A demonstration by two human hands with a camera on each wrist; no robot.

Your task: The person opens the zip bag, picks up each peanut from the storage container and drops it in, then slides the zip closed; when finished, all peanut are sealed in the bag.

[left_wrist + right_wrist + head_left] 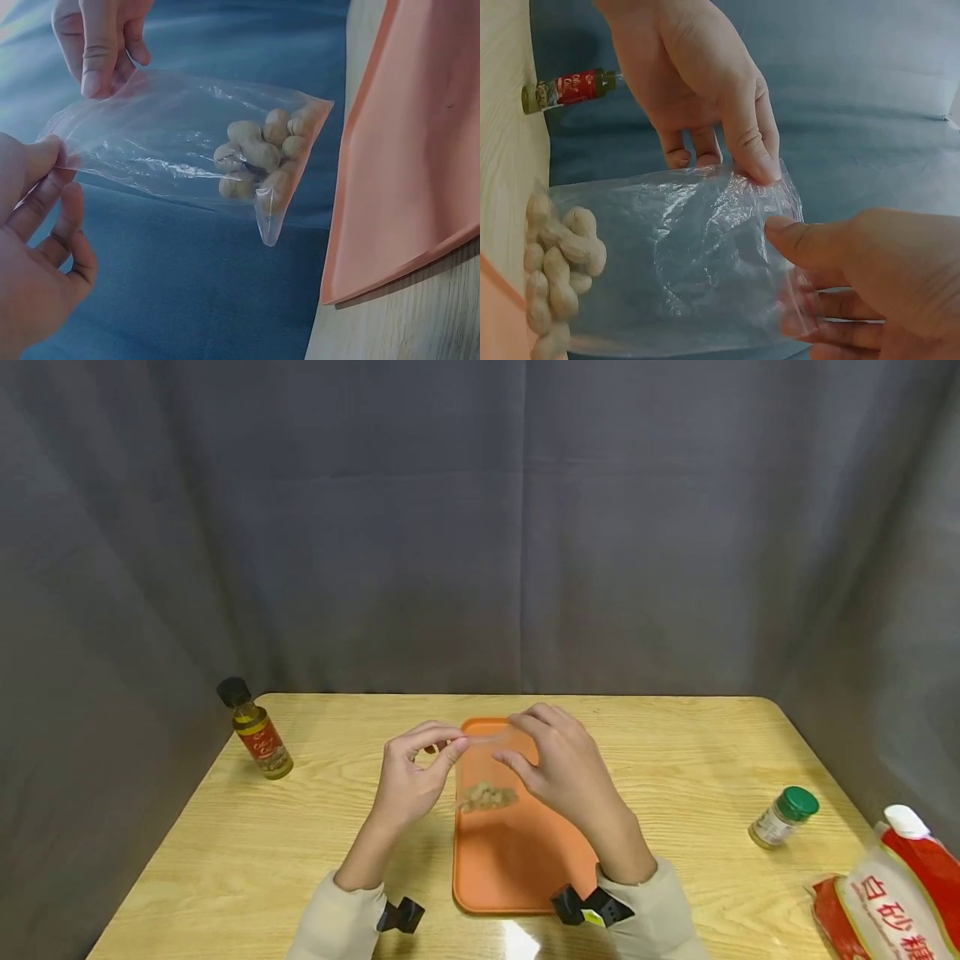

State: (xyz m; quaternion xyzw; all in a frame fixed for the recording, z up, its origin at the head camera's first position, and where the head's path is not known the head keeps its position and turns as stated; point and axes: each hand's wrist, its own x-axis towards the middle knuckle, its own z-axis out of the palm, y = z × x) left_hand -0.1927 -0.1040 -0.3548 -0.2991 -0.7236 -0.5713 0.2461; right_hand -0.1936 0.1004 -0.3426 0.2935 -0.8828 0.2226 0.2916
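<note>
A clear plastic zip bag [172, 127] with several unshelled peanuts [562, 255] at its bottom hangs upright above an orange tray [510, 868]. My left hand [416, 777] pinches one upper corner of the bag between thumb and fingers. At the other end of the bag's top edge is my right hand [558, 760], its thumb [802, 240] spread apart from the fingers. Those fingers reach behind the zip edge in the right wrist view, seen partly through the plastic. In the head view the peanuts hang over the tray's left part.
An olive oil bottle [262, 739] stands at the table's far left. To the right are a small green-capped jar [783, 817] and a red and white bag with Chinese lettering [885, 902]. Dark curtains [480, 527] rise behind the wooden table [337, 735].
</note>
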